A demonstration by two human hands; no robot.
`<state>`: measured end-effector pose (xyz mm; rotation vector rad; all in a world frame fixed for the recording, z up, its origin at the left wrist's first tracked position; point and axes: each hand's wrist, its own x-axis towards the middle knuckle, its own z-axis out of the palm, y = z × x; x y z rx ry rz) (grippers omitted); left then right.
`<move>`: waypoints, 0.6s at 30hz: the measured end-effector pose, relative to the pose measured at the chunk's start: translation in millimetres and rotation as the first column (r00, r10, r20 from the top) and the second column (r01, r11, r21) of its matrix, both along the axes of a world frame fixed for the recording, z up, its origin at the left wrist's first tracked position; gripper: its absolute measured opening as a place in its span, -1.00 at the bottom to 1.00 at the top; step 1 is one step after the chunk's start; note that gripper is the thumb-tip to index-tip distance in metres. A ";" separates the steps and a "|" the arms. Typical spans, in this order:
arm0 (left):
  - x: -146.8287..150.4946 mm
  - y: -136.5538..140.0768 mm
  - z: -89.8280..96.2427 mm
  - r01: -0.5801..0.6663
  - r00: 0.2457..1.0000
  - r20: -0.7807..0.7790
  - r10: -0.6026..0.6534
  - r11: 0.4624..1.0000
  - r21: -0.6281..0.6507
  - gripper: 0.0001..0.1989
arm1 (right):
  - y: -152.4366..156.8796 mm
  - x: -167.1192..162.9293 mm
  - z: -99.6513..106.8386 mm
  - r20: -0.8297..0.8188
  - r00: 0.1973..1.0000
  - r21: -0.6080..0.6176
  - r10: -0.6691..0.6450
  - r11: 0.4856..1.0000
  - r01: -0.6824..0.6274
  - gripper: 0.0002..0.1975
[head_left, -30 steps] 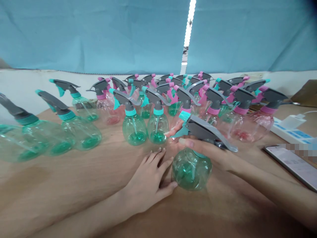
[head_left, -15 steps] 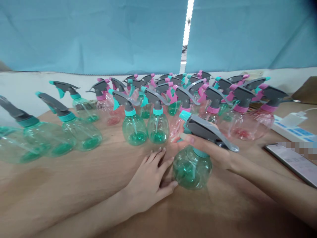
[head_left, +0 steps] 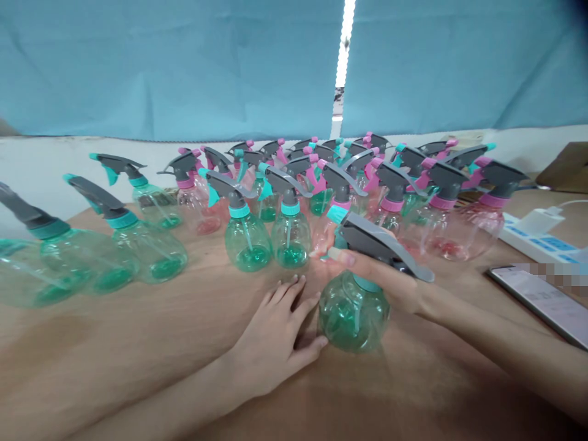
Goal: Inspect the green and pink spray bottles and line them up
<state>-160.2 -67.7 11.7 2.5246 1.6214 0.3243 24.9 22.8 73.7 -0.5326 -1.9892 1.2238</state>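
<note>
My right hand (head_left: 390,275) is wrapped round the neck and trigger of a green spray bottle (head_left: 351,318), its grey head and turquoise nozzle angled up to the left. This bottle stands close in front of me, a little tilted. Flat on the table (head_left: 184,361), with fingers spread, lies my left hand (head_left: 280,340); its thumb tip is close to the bottle's base, and whether they touch I cannot tell. Just beyond its fingertips stand two green spray bottles side by side, a left one (head_left: 248,242) and a right one (head_left: 290,239).
Several pink and green spray bottles crowd the back, among them a pink one (head_left: 473,226). More green ones (head_left: 160,260) stand at left. A phone (head_left: 542,306) and a white power strip (head_left: 537,242) lie at right. Behind hangs a blue cloth (head_left: 206,67).
The view has shifted very slightly. My right hand keeps its hold on the spray bottle, and my left hand stays spread on the table.
</note>
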 end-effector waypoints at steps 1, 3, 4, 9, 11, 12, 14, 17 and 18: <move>-0.2 0.0 -0.2 0.000 1.000 0.000 0.000 1.000 -0.002 -0.44 | 0.2 -0.3 -1.0 -0.002 1.000 -0.008 0.006 1.000 -0.006 -0.77; -0.2 0.1 -0.3 0.001 1.000 0.000 -0.001 1.000 -0.007 -0.44 | 0.9 -0.6 -2.8 -0.012 1.000 -0.015 0.001 1.000 -0.001 -0.75; -0.1 0.2 -0.2 0.002 1.000 0.000 -0.002 1.000 -0.011 -0.44 | 1.3 -0.6 -3.7 -0.018 1.000 -0.015 -0.002 1.000 0.001 -0.75; 0.9 0.8 1.2 -0.004 1.000 0.011 0.004 1.000 -0.021 -0.46 | 4.0 -0.8 -6.6 -0.052 0.999 0.003 0.005 1.000 -0.005 -0.77; 0.8 0.6 1.3 -0.006 1.000 0.010 0.006 1.000 -0.015 -0.46 | 5.1 -1.3 -7.6 -0.058 0.998 0.009 0.012 1.000 -0.011 -0.78; 0.7 0.4 1.1 -0.006 1.000 0.007 0.006 1.000 -0.013 -0.45 | 5.6 -1.6 -8.2 -0.058 0.998 0.010 0.014 1.000 -0.013 -0.78; 0.5 -0.1 0.5 -0.005 1.000 0.000 0.005 1.000 -0.009 -0.46 | 6.6 -2.0 -9.5 -0.057 0.998 0.005 0.010 1.000 -0.010 -0.78; 0.3 -0.5 0.0 -0.005 1.000 -0.001 0.005 1.000 -0.007 -0.45 | 7.3 -1.9 -10.2 -0.066 0.998 -0.001 0.007 1.000 -0.007 -0.78; 0.4 -0.5 0.0 -0.006 1.000 -0.001 0.006 1.000 -0.007 -0.45 | 7.3 -1.6 -9.9 -0.064 0.998 -0.002 0.011 1.000 -0.012 -0.78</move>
